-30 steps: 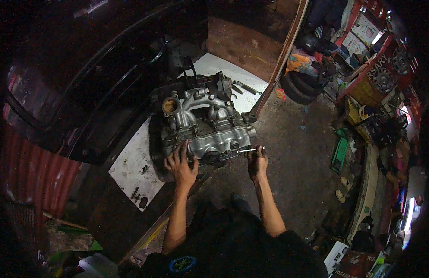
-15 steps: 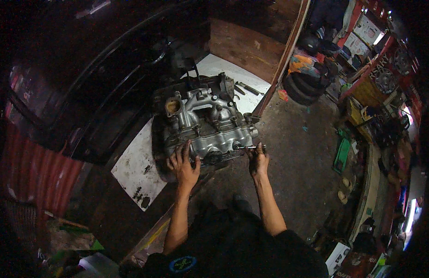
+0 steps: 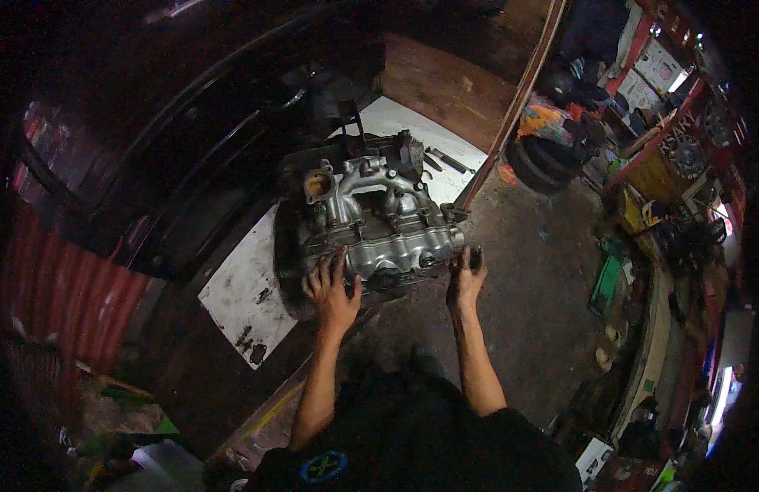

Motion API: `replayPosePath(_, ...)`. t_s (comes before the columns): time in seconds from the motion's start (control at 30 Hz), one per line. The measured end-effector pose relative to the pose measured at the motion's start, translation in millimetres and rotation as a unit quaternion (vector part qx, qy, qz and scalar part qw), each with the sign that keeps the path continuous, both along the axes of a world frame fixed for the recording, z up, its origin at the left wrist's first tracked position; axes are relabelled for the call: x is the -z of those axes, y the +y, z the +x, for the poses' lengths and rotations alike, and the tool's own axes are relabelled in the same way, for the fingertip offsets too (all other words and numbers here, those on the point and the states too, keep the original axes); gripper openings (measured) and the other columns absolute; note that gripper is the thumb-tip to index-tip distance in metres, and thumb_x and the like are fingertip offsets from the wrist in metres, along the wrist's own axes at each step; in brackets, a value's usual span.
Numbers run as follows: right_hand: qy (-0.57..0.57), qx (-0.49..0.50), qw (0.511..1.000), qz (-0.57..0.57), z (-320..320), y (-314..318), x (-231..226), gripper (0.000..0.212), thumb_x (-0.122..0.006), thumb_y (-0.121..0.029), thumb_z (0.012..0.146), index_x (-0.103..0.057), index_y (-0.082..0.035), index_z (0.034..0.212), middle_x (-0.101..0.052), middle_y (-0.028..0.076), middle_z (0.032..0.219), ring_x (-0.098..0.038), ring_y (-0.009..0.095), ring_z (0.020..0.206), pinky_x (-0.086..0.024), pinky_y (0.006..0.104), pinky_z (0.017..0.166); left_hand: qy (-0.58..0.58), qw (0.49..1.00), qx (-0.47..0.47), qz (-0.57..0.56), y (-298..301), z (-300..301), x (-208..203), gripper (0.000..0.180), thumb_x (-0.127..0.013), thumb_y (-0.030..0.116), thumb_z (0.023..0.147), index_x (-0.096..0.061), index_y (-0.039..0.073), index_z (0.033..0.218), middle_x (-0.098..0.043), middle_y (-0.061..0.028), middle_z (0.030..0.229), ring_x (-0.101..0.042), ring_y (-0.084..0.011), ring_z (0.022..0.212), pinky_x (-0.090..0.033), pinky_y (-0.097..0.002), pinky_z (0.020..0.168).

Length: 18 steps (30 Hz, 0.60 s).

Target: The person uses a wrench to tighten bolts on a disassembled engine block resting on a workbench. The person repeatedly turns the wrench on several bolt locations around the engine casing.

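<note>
A greasy engine (image 3: 379, 209) lies in front of me, with a silver intake manifold (image 3: 365, 174) and a bulging metal cover (image 3: 396, 252) on its near side. My left hand (image 3: 334, 297) rests at the left end of that cover, fingers spread and holding nothing. Just beyond the cover's right end is my right hand (image 3: 466, 283), its fingers bent upward. Whatever sits between those fingers is too dark and small to name. A round dark bolt (image 3: 428, 261) shows on the cover near this hand.
Under the engine lies a stained white board (image 3: 240, 287); several hand tools (image 3: 450, 160) rest on its far part. A wooden panel (image 3: 445, 82) stands behind. Black tyres (image 3: 545, 164) are stacked at the far right, and a green object (image 3: 606, 283) lies on the floor.
My right hand has moved slightly right, off the bolt; the thin shiny rod-shaped tool it held there no longer shows clearly. My left hand stays on the cover. The view has shifted a little.
</note>
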State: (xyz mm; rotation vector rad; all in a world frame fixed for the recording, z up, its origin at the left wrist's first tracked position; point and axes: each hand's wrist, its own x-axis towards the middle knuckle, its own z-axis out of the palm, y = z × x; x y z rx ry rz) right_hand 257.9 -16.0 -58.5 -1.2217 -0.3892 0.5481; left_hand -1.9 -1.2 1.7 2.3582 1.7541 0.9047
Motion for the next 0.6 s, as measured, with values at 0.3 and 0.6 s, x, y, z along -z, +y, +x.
replayPosePath(0.3,-0.418,-0.309,0.849,-0.091,-62,-11,-65,0.024,-0.064,0.001,0.079,-0.061,0.002,0.103,-0.062,0.017,0.101,-0.061,0.035,0.089,-0.050,0.0363,0.076,-0.013,1.000,0.003,0.017,-1,1,-2,0.062,-0.061,0.031,0.086,-0.042,0.021,0.145,-0.045,-0.0108,0.138,-0.039,-0.0330,0.125,-0.018,-0.0559,0.107)
replayPosePath(0.6,-0.551,-0.330,0.760,-0.093,-57,-16,-55,0.046,-0.058,0.007,0.073,-0.057,0.000,0.118,-0.056,0.023,0.112,-0.059,0.043,0.101,-0.050,0.0436,0.083,-0.002,1.000,-0.006,0.003,-1,-1,4,0.065,-0.061,0.031,0.086,-0.038,0.023,0.147,-0.043,-0.0124,0.142,-0.037,-0.0349,0.128,-0.016,-0.0592,0.107)
